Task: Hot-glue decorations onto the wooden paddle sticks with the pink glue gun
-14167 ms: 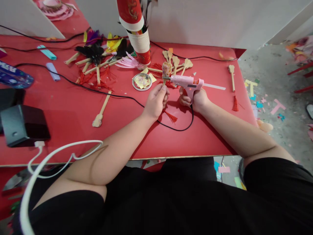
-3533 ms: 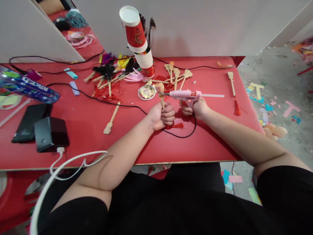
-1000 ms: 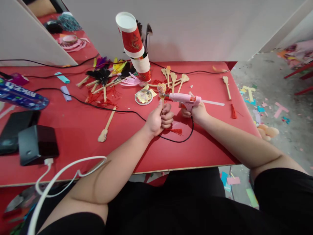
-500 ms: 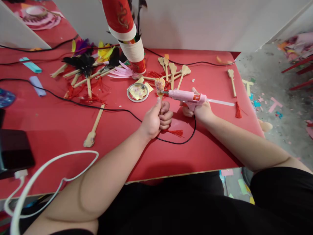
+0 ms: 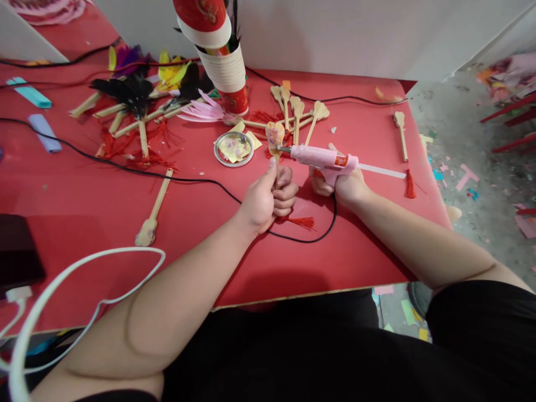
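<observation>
My left hand (image 5: 268,195) is closed round the handle of a wooden stick with a lobed head (image 5: 275,135), held upright; the head carries pinkish, orange-tinted patches. A red tassel (image 5: 302,223) hangs out below that fist. My right hand (image 5: 341,181) grips a pink glue gun (image 5: 324,158), a clear glue stick (image 5: 383,170) poking out of its back. The metal nozzle points left, at the lower part of the stick's head; whether it touches I cannot tell. Just left of the head lies a round tin (image 5: 234,149) with yellow paper pieces.
Several feathered sticks (image 5: 138,100) lie at the back left, beside stacked red-and-white paper cups (image 5: 226,72). Several bare wooden sticks (image 5: 297,109) lie behind my hands. One more stick (image 5: 153,215) rests left, another (image 5: 401,134) right. A black cord (image 5: 125,164) crosses the red table.
The view has shifted slightly, so table items appear a little higher and further left. The glue gun's nozzle stays at the stick's head, and both hands keep their hold.
</observation>
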### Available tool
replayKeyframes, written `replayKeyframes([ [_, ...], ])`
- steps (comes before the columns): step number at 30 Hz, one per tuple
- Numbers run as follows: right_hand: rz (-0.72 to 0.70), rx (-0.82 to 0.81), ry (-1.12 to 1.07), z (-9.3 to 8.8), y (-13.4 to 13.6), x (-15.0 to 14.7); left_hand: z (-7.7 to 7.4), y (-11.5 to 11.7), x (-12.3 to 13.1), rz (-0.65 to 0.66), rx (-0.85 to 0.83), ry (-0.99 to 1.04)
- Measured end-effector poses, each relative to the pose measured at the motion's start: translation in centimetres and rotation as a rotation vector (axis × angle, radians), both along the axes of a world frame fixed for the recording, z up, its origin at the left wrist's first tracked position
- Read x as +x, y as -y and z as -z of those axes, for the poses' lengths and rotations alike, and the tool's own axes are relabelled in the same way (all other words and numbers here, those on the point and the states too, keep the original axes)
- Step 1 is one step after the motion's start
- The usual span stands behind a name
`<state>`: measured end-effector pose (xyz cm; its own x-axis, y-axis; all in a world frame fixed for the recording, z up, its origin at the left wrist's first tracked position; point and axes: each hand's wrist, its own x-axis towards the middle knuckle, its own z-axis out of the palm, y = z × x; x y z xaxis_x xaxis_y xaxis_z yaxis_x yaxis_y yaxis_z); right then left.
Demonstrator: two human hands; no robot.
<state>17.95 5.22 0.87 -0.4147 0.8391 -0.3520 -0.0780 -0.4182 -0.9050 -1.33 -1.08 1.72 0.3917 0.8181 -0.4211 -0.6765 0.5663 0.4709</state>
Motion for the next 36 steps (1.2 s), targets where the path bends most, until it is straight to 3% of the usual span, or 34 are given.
replayKeyframes([
  [8, -0.017, 0.058, -0.008, 0.7, -0.6, 0.3, -0.4, -0.1, 0.0, -0.011, -0.022, -0.018],
  [15, 0.007, -0.003, -0.096, 1.3, -1.3, 0.7, -0.7, -0.2, 0.2, -0.036, -0.034, -0.033],
  [22, -0.001, 0.111, -0.067, 1.4, -1.3, 0.4, -0.5, -0.2, 0.3, -0.034, -0.011, -0.038],
  [36, 0.001, 0.141, 0.007, 1.3, -1.0, 0.2, -0.2, -0.2, 0.2, -0.024, 0.024, -0.065],
])
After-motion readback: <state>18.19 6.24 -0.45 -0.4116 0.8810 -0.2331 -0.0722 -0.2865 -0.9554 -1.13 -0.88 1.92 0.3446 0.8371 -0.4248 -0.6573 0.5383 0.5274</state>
